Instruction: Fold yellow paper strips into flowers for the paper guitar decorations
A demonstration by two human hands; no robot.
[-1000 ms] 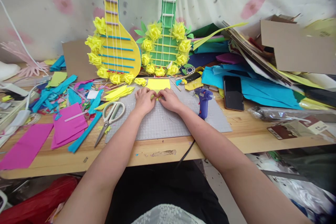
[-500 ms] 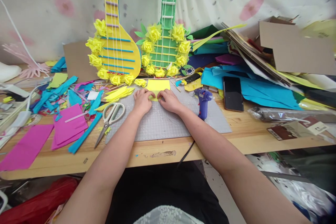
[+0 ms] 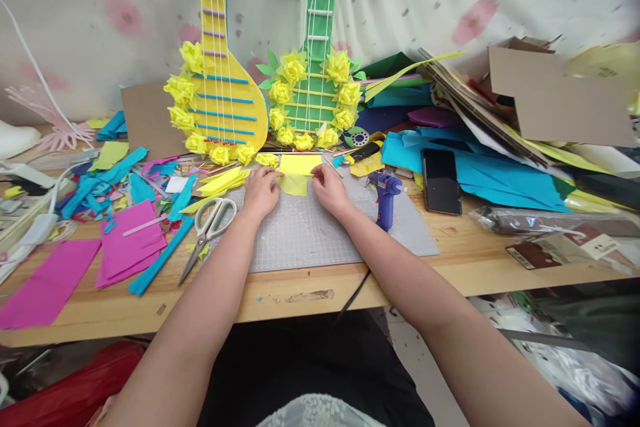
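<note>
1. Nearer the body than both hands runs the front edge of the table [image 3: 280, 310], with a black cable [image 3: 353, 297] hanging across it.
2. To the left of the left hand, and closer in, lie pink sheets [image 3: 125, 260], a blue strip [image 3: 163, 255] and scissors [image 3: 201, 241], blades toward the body.
3. Under both hands spreads a gray gridded mat [image 3: 300, 233].
4. Just right of the right hand is a blue glue gun [image 3: 385, 203], its nozzle facing right, away from that hand.
5. Between the hands, on the mat, lies a thin yellow piece [image 3: 294, 185]. The left hand [image 3: 263, 192] is loosely curved, fingertips at the piece's left edge. The right hand [image 3: 329, 188] has its fingers bent beside the right edge. I cannot tell whether either hand pinches anything.
6. Just beyond the fingertips, a yellow sheet [image 3: 301, 165] meets the piece's far side; yellow strips [image 3: 225, 181] lie left of the left hand.
7. Well right of the right hand, a phone [image 3: 441, 180] lies by blue paper [image 3: 505, 180].
8. Past both hands, a yellow instrument [image 3: 245, 91] and a green instrument [image 3: 316, 85] stand upright, trimmed with yellow flowers [image 3: 181, 89], before a flowered curtain [image 3: 415, 7].
</note>
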